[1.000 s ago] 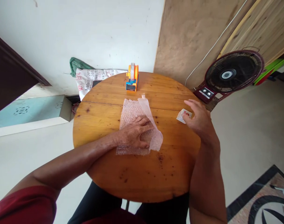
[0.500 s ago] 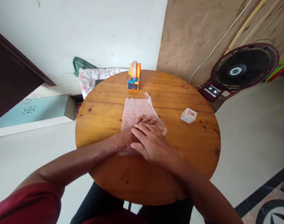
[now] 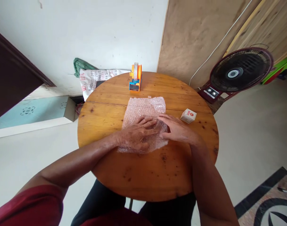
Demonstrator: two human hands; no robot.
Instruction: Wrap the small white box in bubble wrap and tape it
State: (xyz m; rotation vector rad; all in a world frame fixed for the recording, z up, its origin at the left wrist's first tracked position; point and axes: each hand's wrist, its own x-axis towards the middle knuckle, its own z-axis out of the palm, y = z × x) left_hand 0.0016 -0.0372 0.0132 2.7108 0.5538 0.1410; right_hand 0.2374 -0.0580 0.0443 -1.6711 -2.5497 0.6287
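A sheet of clear bubble wrap (image 3: 143, 106) lies on the round wooden table in front of me, its right part folded over. My left hand (image 3: 140, 135) rests flat on it with the fingers stretched and slightly spread, palm down. At the wrap's right edge is my right hand (image 3: 176, 127), fingers extended to the left and thumb apart, the tips touching the plastic. Neither hand is closed around anything. Right of the wrap, beyond my right hand, sits a small white box (image 3: 188, 116) with red print.
An orange and blue tape dispenser (image 3: 135, 78) stands near the back of the round wooden table (image 3: 148, 179). A dark fan (image 3: 234, 73) stands to the right. Behind the table's left side are a printed white sack (image 3: 86, 83) and a green bag (image 3: 83, 66).
My right hand has slid off my left hand to the wrap's right edge. The wrap's right part now lies folded over and flatter. My left hand stays on the wrap.
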